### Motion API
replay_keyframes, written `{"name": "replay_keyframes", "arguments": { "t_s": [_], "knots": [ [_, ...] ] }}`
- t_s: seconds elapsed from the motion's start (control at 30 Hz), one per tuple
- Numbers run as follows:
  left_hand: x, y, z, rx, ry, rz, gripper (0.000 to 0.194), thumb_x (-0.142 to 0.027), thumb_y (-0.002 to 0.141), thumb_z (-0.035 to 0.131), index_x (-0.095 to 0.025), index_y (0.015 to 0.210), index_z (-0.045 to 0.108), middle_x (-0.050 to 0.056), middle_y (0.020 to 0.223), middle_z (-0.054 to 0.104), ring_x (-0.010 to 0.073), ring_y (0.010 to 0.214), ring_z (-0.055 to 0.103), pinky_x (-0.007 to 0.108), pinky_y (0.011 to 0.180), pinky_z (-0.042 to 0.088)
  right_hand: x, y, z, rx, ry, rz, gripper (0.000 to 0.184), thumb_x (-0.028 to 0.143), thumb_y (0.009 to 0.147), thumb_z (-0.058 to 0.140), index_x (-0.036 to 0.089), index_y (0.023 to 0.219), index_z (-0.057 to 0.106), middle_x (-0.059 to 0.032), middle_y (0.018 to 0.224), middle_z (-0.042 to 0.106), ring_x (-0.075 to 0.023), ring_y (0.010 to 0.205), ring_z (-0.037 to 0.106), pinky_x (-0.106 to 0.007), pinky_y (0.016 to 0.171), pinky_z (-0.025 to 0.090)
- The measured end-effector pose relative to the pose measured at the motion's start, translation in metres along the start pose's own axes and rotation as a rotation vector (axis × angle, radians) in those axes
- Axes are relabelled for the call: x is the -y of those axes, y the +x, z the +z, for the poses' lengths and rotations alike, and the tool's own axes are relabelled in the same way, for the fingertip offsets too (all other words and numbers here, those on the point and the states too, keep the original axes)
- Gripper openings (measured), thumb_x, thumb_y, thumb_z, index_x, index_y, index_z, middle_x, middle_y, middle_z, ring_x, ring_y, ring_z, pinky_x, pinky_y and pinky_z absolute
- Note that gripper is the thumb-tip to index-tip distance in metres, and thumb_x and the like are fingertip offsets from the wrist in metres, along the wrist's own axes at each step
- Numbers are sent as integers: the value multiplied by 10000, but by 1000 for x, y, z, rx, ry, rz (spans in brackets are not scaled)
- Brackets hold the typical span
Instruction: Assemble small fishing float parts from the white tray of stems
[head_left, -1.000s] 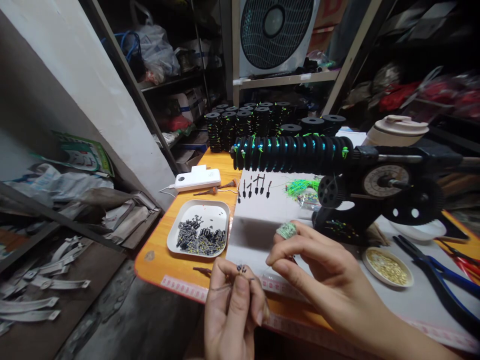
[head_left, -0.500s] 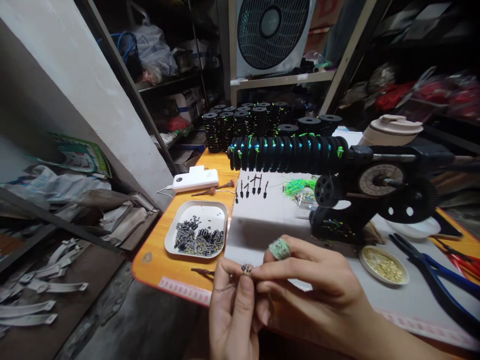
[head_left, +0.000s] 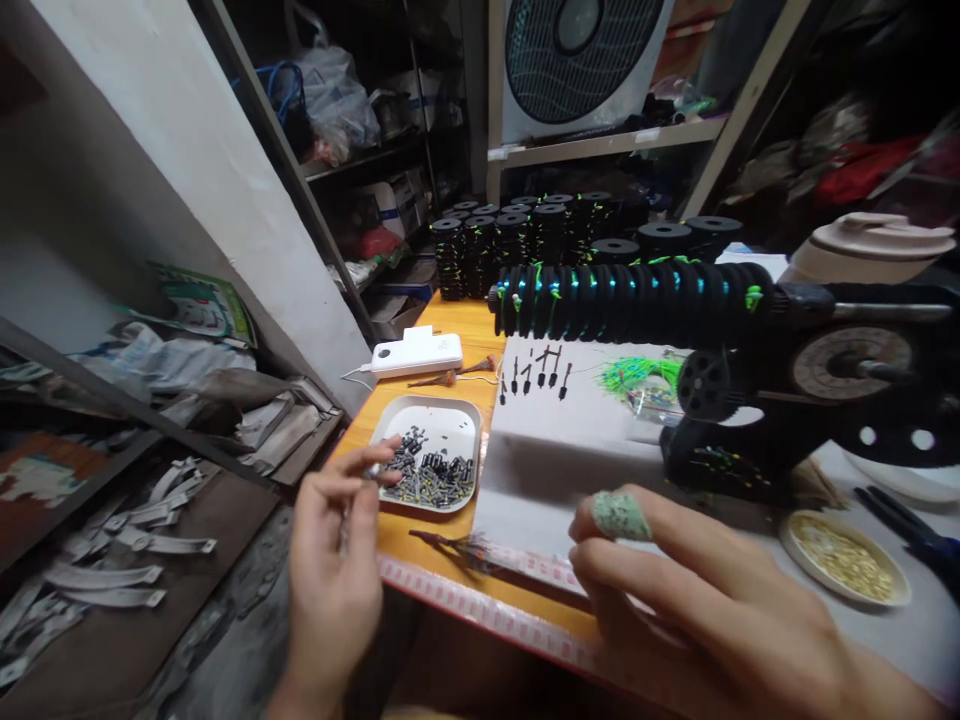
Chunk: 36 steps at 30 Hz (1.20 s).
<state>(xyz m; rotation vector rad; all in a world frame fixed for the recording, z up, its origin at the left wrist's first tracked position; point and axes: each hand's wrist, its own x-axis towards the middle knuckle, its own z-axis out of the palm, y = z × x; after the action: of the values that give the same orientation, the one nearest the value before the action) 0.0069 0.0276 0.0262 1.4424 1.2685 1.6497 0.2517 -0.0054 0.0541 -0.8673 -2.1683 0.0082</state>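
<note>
My left hand (head_left: 337,560) is raised at the left end of the table, its fingers apart and loosely bent. Its fingertips overlap the left rim of a white tray (head_left: 480,450) holding many small dark cylindrical pieces (head_left: 427,478). Over the white paper, my right hand (head_left: 697,590) has its fingers curled together, with green tape (head_left: 621,515) around one finger. Its thumb tip is hidden, and anything it pinches cannot be made out. Between the hands, a dark bundle of thin strands (head_left: 465,547) lies near the table's front edge.
A winding machine (head_left: 810,375) carries a row of black spools (head_left: 637,298). Behind stand stacked black spools (head_left: 551,235). Also on the table are a power bank (head_left: 420,353), bright green strands (head_left: 637,376), a dish of gold bits (head_left: 844,560) and blue-handled pliers (head_left: 900,525).
My hands have parted from their shared pinch on small pieces. The left moved left to the tray's edge and opened; the right moved right. The whole view shifted slightly.
</note>
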Motion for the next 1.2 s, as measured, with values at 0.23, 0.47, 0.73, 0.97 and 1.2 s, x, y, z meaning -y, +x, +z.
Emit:
{"name": "replay_keyframes", "arguments": {
  "t_s": [0.23,0.47,0.73,0.97,1.2],
  "knots": [
    [17,92,-17,662,694,11,94,-191,901,560,-197,823,611,40,824,693,214,781,637,321,751,455,2,10,10,-20,-15,14,202,45,885,505,198,797,603,-16,614,500,-158,544,507,-278,474,374],
    [20,107,8,874,930,2,87,-140,804,579,-169,774,656,48,717,686,209,662,617,302,638,424,-3,8,11,-50,-14,49,216,47,892,509,175,798,655,-31,629,520,-150,537,492,-271,475,370],
    [21,119,6,891,1094,19,90,-233,878,647,-169,826,613,-9,736,628,171,689,609,330,697,484,0,10,9,-39,54,88,240,44,906,495,165,817,683,-34,648,547,-147,546,500,-261,486,383],
    [21,124,9,951,1114,-8,239,-330,893,675,-168,727,618,-28,680,607,156,659,594,339,697,494,0,9,11,-5,123,116,234,44,913,496,150,828,686,-32,670,537,-144,582,469,-249,520,371],
    [7,120,9,731,882,16,126,-146,677,604,-219,613,524,-20,574,533,185,584,501,306,607,336,2,8,8,-5,118,116,231,81,941,486,157,831,673,-21,679,522,-145,623,437,-261,544,329]
  ]
}}
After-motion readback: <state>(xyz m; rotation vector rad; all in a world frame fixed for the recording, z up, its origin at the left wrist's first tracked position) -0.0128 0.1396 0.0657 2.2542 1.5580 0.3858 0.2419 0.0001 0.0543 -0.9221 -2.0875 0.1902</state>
